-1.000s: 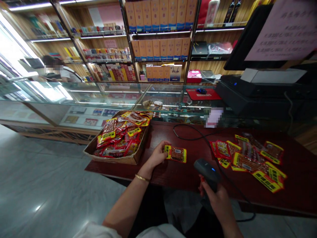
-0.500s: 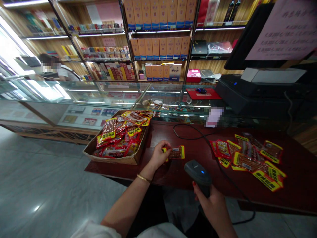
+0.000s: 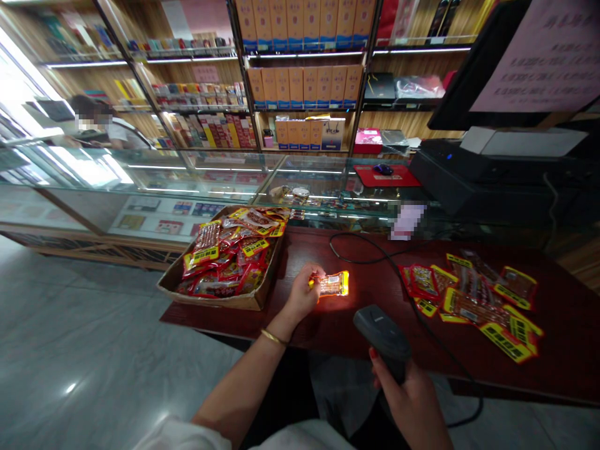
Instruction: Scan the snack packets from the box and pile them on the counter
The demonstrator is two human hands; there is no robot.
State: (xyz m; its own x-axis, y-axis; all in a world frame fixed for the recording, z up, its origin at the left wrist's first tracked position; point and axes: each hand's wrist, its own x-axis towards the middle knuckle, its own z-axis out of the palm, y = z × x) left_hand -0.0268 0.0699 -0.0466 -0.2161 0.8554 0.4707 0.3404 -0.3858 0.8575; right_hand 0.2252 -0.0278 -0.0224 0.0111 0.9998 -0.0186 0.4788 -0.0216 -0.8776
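My left hand [image 3: 304,292] grips the left end of a red and yellow snack packet [image 3: 334,284] over the dark wooden counter. A bright reddish-white light falls on the packet and the wood around it. In my right hand [image 3: 407,394] is a dark barcode scanner [image 3: 382,331], its head pointing up and left toward the packet. The scanner's black cable [image 3: 422,322] runs across the counter and loops. A cardboard box [image 3: 255,301] full of similar packets stands left of my left hand. Several loose packets [image 3: 473,303] lie in a pile to the right.
Behind the counter [image 3: 375,269] runs a glass display case [image 3: 225,178]. A monitor [image 3: 462,75] and a black machine [image 3: 469,187] stand at the right, near a mouse [image 3: 383,169] on a red pad [image 3: 398,179]. Another person [image 3: 112,128] is at the far left.
The light has come on over the packet, and the blue light on the scanner no longer shows. The scanner has shifted slightly right and down. My left hand stays almost where it was.
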